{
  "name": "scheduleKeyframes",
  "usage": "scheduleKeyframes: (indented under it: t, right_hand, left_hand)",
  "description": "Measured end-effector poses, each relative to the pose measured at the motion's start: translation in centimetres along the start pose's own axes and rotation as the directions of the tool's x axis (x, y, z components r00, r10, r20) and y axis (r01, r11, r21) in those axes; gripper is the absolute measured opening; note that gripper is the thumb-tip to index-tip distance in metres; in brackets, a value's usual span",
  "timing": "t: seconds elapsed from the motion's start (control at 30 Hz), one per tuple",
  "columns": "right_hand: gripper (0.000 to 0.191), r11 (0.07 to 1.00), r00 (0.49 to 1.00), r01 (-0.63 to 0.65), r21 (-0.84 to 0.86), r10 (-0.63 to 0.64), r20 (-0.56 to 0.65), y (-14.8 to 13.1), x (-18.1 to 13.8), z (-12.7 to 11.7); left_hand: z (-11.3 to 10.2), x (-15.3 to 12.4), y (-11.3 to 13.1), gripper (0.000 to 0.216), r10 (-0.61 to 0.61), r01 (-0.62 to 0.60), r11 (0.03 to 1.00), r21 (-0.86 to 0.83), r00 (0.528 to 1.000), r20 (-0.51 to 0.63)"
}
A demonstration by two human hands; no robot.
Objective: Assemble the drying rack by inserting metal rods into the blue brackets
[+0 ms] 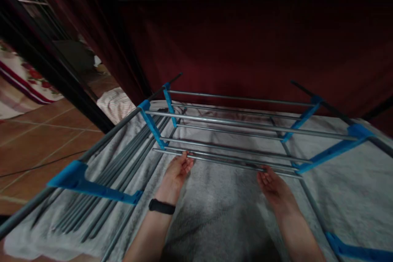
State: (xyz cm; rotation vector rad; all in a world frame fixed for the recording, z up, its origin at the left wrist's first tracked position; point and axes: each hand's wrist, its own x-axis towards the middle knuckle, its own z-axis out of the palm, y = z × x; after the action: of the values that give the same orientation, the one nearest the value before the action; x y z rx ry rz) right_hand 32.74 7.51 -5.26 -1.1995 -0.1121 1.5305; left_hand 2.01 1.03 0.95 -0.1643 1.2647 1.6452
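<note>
My left hand, with a black band at its wrist, has its fingers closed around a thin grey metal rod near its left end. The fingers of my right hand are curled at the same rod toward its right end. That rod lies just in front of a rack frame of grey tubes and blue plastic brackets. One blue bracket stands to the left of my hands and another blue bracket to the right. Several crossbars, including a top crossbar, span between the brackets.
Several loose grey rods lie side by side at the left on a grey blanket. A blue bracket sits near left, another blue bracket near right. Dark red fabric hangs behind. Tiled floor shows at left.
</note>
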Motion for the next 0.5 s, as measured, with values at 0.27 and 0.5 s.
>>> scheduleKeyframes:
  t: [0.27,0.5]
  right_hand:
    - [0.018,0.999,0.994,-0.036,-0.003,0.035,-0.099,-1.9,0.2,0.1]
    - [0.02,0.994,0.992,-0.032,-0.1,0.02,-0.121,-2.4,1.5,-0.9]
  left_hand:
    - [-0.9,0.4,1.2,0.018,0.171,-0.177,0.979,-0.1,0.983,-0.064]
    - [-1.5,0.7,1.9,0.019,0.267,-0.286,0.944,-0.167,0.955,-0.127]
